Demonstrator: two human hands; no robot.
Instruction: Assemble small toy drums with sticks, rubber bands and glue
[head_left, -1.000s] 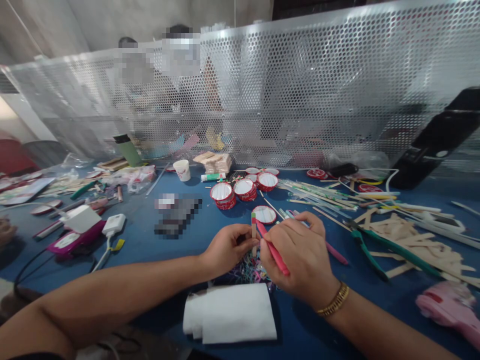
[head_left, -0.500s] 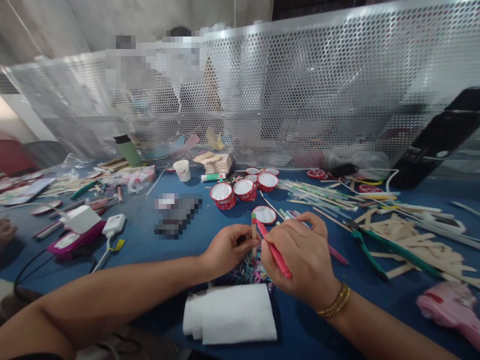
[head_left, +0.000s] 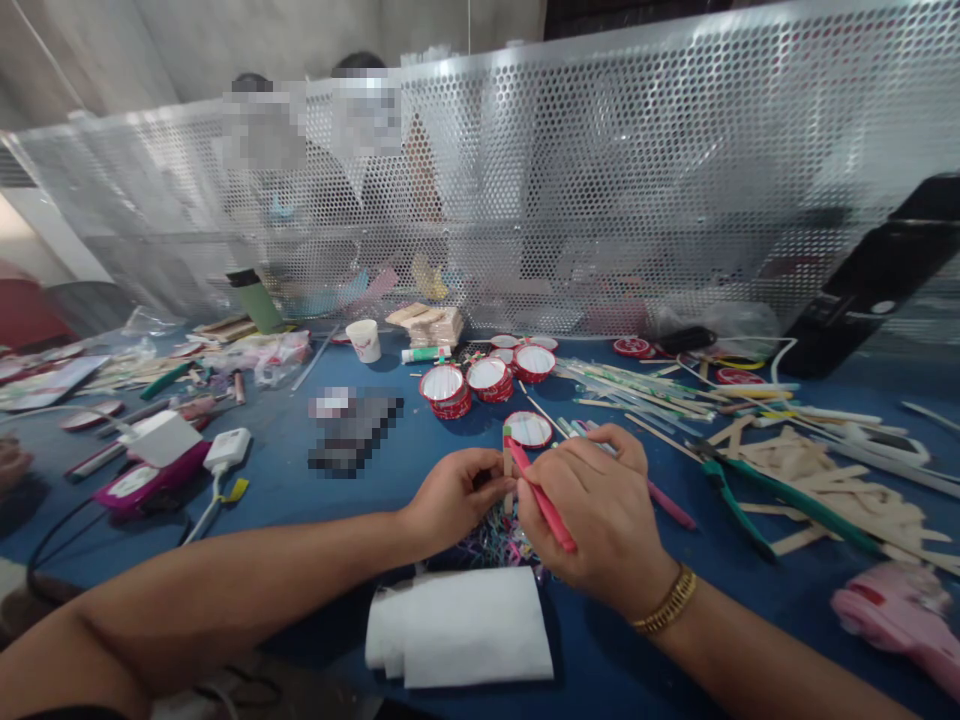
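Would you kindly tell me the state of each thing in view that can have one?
Left hand, pinching the wooden stick.
Right hand, closed around the pink marker.
Wooden stick, upright, coloured at its top.
Pink marker, tilted, tip at the stick.
Green-handled pliers, lying with handles spread.
White cloth or paper, folded.
White cup, upright.
Green bottle, lidded.
Craft sticks, heaped loosely.

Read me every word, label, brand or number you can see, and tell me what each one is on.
No text is readable.
White cup: red print, too small to read.
Red discs at the back: white markings, too blurred.
Red-sided round tubs: white markings, too small.
Pink marker in the right hand: no lettering visible.
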